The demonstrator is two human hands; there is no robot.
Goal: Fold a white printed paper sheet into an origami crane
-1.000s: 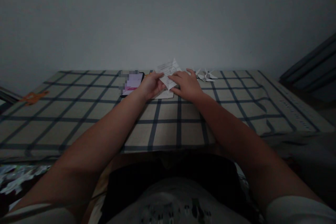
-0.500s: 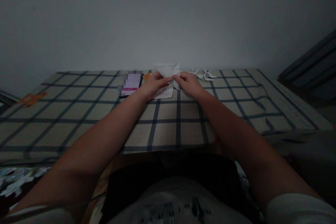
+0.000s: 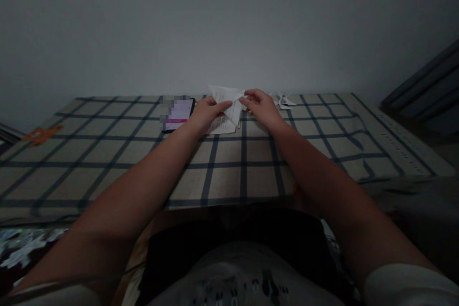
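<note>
Between my hands is a folded piece of white paper with pointed flaps. My left hand grips its left side, the thumb lying on top. On the other side, the thumb and fingers of my right hand pinch its upper right part. Beneath and behind it lies printed white paper; where one sheet ends and the other starts is hard to tell. Small folded white paper shapes, like origami cranes, sit just right of my right hand, partly hidden by it.
A phone with a lit screen lies left of my left hand. An orange flat ornament is at the far left. The checked tablecloth reaches back to a grey wall.
The folded paper has turned and tilted between my hands. My right hand has shifted slightly up and to the right, covering more of the small paper shapes. The left stays nearly in place.
</note>
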